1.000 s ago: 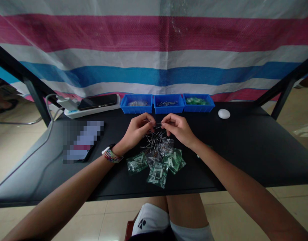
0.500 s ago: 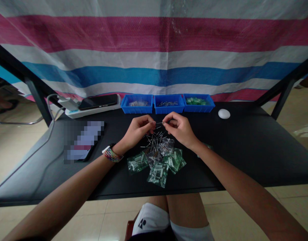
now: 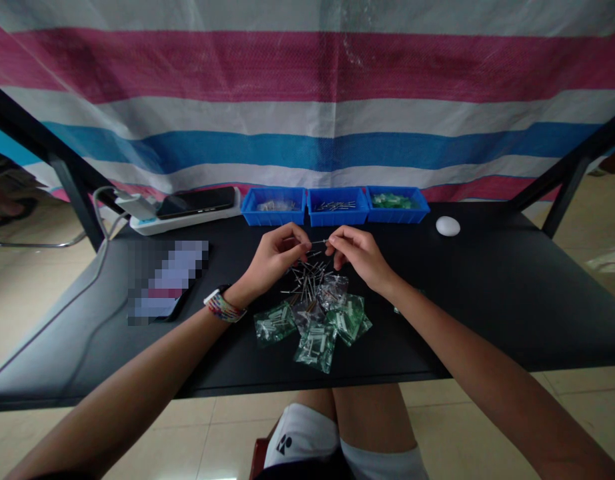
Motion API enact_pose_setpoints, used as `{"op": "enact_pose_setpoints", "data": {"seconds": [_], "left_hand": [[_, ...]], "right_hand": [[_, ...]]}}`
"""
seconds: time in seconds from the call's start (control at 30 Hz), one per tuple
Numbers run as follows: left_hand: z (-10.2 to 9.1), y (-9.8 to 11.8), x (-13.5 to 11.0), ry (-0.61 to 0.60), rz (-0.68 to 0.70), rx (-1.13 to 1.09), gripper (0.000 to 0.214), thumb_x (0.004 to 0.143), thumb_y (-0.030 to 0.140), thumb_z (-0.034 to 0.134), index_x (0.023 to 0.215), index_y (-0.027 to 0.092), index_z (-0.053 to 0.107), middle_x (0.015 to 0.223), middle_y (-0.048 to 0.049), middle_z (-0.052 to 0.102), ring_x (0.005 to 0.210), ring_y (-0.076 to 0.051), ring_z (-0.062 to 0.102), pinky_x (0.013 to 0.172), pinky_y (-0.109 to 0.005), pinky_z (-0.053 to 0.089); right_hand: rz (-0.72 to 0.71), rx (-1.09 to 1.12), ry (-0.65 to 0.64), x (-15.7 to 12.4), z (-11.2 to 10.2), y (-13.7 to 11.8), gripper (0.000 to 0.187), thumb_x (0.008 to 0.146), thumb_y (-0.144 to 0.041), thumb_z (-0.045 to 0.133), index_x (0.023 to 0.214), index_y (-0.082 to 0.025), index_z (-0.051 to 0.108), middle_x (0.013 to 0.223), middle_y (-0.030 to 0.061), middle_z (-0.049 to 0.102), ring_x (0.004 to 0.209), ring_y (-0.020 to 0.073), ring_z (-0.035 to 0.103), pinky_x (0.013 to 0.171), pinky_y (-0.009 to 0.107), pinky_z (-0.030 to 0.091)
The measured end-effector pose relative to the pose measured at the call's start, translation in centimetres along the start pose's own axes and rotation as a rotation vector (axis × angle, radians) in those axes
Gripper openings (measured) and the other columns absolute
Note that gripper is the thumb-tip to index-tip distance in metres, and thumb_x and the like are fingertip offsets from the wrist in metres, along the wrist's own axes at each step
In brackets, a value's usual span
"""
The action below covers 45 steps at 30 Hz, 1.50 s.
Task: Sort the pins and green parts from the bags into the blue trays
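A thin silver blind rivet (image 3: 319, 241) spans the gap between my two hands, lying nearly level. My left hand (image 3: 283, 252) is closed, thumb and forefinger pinched at the rivet's left end. At its right end, the fingertips of my right hand (image 3: 356, 252) pinch it as well. Just below both hands lies a loose pile of silver rivets (image 3: 307, 280). Clear plastic packets (image 3: 333, 291) and green-tinted packets (image 3: 315, 347) with small parts inside lie on the near side of the pile.
Three blue bins (image 3: 337, 217) stand in a row behind my hands, holding small parts. To their left a phone rests on a white power strip (image 3: 187, 223). Another phone (image 3: 170, 280) lies on the black table (image 3: 487, 300). A white rounded object (image 3: 447, 227) sits at right.
My right hand's fingers have shifted slightly along the rivet, and more of the rivet shows between the hands. My left hand is almost still.
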<state>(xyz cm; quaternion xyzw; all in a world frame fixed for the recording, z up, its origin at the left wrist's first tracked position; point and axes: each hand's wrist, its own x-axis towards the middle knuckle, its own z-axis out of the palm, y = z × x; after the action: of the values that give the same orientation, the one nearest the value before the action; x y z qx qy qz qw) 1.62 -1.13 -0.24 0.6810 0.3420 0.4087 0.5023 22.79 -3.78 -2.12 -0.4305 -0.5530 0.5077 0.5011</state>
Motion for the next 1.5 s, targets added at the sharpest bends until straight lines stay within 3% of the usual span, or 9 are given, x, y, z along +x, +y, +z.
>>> {"op": "enact_pose_setpoints", "data": {"seconds": [0.5,0.7,0.93,1.5], "left_hand": [[-0.30,-0.23,0.23,-0.057,-0.055,-0.005,0.027,0.094,0.042,0.064,0.081,0.018,0.067,0.068,-0.0021,0.067,0.062,-0.016,0.063,0.057,-0.025,0.048],[-0.19,-0.48,0.21,-0.048,-0.061,0.000,0.027,0.092,0.041,0.070,0.080,0.018,0.066,0.067,-0.0020,0.067,0.061,-0.015,0.063,0.057,-0.024,0.048],[-0.04,-0.72,0.24,0.013,-0.039,0.013,0.031,0.091,0.046,0.076,0.084,0.017,0.067,0.067,-0.0014,0.067,0.059,-0.013,0.061,0.056,-0.023,0.047],[0.23,-0.39,0.20,0.020,-0.005,-0.005,0.027,0.085,0.040,0.083,0.088,0.016,0.071,0.081,-0.0029,0.069,0.064,-0.011,0.062,0.058,-0.022,0.050]], "right_hand": [[-0.090,-0.039,0.057,-0.31,0.27,-0.55,0.024,0.083,-0.041,0.079,0.086,-0.021,0.066,0.080,-0.0002,0.069,0.055,0.0099,0.059,0.051,0.025,0.050],[-0.086,-0.022,0.054,-0.28,0.42,-0.40,0.027,0.080,-0.041,0.082,0.088,-0.020,0.067,0.081,-0.0010,0.065,0.056,0.0099,0.058,0.050,0.025,0.051],[-0.062,-0.019,0.074,-0.20,0.23,-0.19,0.023,0.083,-0.038,0.076,0.094,-0.022,0.065,0.086,0.0001,0.071,0.053,0.0089,0.059,0.052,0.025,0.050],[-0.053,0.006,0.109,-0.04,0.00,-0.41,0.019,0.080,-0.035,0.079,0.083,-0.021,0.067,0.076,-0.0027,0.066,0.054,0.0100,0.059,0.053,0.026,0.050]]}}
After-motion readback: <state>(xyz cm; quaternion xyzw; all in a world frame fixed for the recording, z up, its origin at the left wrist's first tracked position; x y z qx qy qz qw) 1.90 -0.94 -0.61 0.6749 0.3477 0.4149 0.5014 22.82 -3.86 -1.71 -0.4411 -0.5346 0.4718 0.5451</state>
